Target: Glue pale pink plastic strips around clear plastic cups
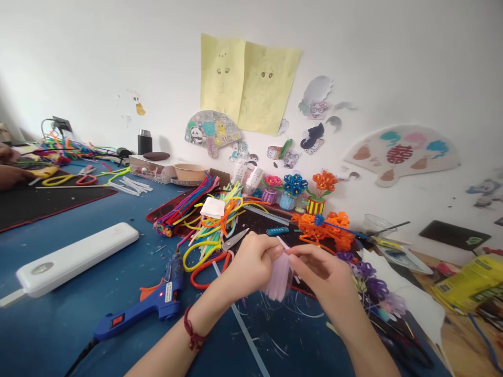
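Note:
My left hand is closed around a small clear cup with pale pink pipe-cleaner pieces standing side by side along its wall. The fingers of my right hand pinch at its upper edge, near a thin pink stem end; exactly what they grip there is partly hidden. Just left of my left hand lie scissors with yellow and red handles, blades angled up to the right. A blue hot glue gun rests on the blue table, its small red light on.
Colourful pipe cleaners heap up behind my hands. Small potted pipe-cleaner flowers stand by the wall, with orange pieces and purple flowers at right. A white elongated device lies left. Another person's hands are at far left.

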### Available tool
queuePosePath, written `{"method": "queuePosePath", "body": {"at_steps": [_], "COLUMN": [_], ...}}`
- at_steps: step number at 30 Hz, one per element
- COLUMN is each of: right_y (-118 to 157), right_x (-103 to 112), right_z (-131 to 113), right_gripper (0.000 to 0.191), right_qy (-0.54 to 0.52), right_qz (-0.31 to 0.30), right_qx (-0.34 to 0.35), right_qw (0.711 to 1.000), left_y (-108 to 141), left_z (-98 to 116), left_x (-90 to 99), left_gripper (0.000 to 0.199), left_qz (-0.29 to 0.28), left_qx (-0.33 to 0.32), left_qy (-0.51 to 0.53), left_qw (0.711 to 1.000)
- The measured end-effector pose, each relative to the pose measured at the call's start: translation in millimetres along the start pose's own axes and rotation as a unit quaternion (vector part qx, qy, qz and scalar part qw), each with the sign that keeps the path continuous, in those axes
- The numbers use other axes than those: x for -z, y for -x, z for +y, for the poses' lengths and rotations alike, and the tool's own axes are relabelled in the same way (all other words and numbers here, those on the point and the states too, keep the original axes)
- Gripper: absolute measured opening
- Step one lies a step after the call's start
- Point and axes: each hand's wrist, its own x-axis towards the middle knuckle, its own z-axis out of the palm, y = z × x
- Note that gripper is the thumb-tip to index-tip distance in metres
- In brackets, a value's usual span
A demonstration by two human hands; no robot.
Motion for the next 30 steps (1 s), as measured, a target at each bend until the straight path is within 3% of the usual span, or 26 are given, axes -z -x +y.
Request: {"method": "queuePosePath", "body": {"at_steps": [4, 9, 14, 16, 20, 30], "right_y": [-1.3, 1.1, 6.7, 7.8, 7.3, 7.4], "right_x": [-5.6, -2.4, 8.0, 10.5, 7.5, -0.2], "right_z": [3.4, 6.1, 4.3, 1.3, -3.5, -0.5], "right_gripper": [0.028, 0.041, 0.065, 0.065, 0.046, 0.061], "right_qy": [-0.016, 0.052, 0.061, 0.033, 0.007, 0.038], "right_qz": [-0.009, -0.05, -0.132, -0.154, -0.136, -0.127], "right_qx": [0.008, 0.036, 0.039, 0.029, -0.007, 0.017], "right_qw": [1.0, 0.997, 0.989, 0.987, 0.991, 0.991], "left_y": [-1.4, -1.7, -2.7, -4.1, -6.6, -6.1], "left_z": [-0.1, -4.7, -4.3, -3.8, -4.7, -6.8], "left_x": [-1.7, -0.4, 2.6, 3.5, 2.6, 2.6], "left_gripper": [0.029, 0.027, 0.031, 0.032, 0.032, 0.033], "left_qz": [0.0, 0.014, 0.021, 0.027, 0.036, 0.044], "left_qx": [-0.004, 0.011, 0.037, 0.052, 0.077, 0.108], "left_qy": [-0.015, 0.002, 0.045, 0.062, 0.083, 0.1], "left_qw": [1.0, 1.0, 0.998, 0.996, 0.993, 0.988]}}
